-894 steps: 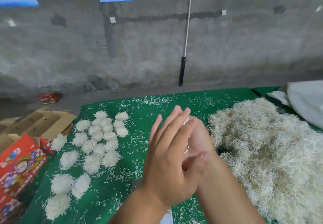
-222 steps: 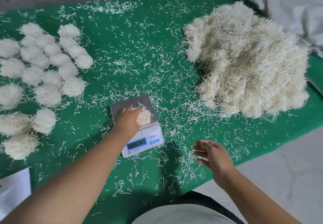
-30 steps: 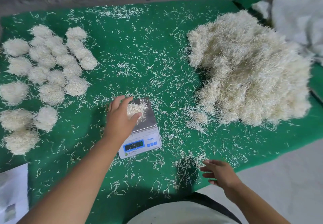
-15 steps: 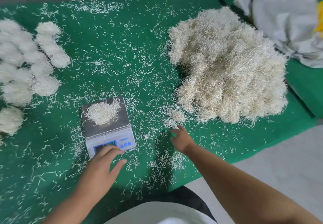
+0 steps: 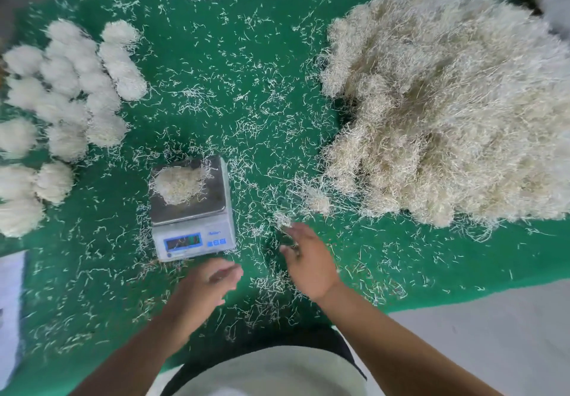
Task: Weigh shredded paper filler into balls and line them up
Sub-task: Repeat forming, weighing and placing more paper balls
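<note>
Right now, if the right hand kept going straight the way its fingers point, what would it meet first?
The right hand points up and slightly left, at a small tuft of shreds at its fingertips. Contact is unclear; the frame is blurred.

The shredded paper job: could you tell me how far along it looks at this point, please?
Done: many finished balls sit in rows at the left of the green cloth. In hand: a portion lies on the scale, untouched; the right hand is at a small tuft, and the left hand hovers near the scale. Left: the big pile remains.
</note>
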Available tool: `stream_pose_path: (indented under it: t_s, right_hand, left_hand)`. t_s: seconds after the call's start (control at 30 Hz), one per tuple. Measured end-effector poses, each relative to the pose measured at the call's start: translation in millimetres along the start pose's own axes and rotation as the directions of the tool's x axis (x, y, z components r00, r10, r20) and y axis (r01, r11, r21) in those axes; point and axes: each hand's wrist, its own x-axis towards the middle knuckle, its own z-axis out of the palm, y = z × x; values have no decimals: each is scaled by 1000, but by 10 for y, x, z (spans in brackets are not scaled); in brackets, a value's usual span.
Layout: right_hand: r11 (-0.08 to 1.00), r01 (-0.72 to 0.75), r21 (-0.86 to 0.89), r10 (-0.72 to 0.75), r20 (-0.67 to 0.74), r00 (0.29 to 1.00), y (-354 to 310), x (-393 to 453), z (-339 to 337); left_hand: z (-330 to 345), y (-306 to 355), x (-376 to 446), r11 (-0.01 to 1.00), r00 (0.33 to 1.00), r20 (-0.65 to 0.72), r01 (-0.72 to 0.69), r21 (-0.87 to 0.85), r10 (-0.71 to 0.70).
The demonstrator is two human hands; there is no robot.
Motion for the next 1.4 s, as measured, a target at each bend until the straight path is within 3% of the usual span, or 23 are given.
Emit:
stream_pose_path:
  t_s: [0.07,0.13,0.23,0.3,0.4,0.53,0.77,0.93,1.03,1.17,1.4]
  right_hand:
    - [994,83,76,-83,0,997,-64,-207,-18]
    - [970,177,165,-182,20,983,-152,-368,-61]
    - [927,275,256,-300,61,952,-207,-486,-120]
    - [925,255,283,-278,45,959,-191,-483,-174]
    - [921,197,335,-214,14,977,-141,-422,-256]
    - [902,218,374,-237,5,971,-166,-321,-336]
    - [884,268,383,-283,-18,959,-688,1,-344]
    - [870,270,412,-276,-44,960,-802,117,-334]
    - [895,201,398,-217,-6,976,-579,21,-278]
    - [930,23,367,-45,53,998,-247,-168,-186]
    - [937,-83,338,91,-7,996,-187,-135,-221]
  left_hand:
    - [216,224,101,956,989,109,127,-266,-101]
    - [374,409,192,891,982,140,177,-417,-130]
    - [500,546,251,926,995,37,99,-365,-92]
    - [524,556,255,940,986,-91,101,-326,-138]
    - [504,525,197,879,962,-157,129,-459,-224]
    - [319,502,37,832,955,-209,62,-551,-209]
    - [-428,650,97,854,895,-424,-112,-508,-135]
    - [-1153,680,464,873,802,-582,-185,-451,-131]
    - [-1403,536,806,876,772,-606,-143,-460,-192]
    - [-1456,280,1069,917,828,-508,17,-400,-237]
    - [-1403,-283,572,949,799,-546,89,-302,-249]
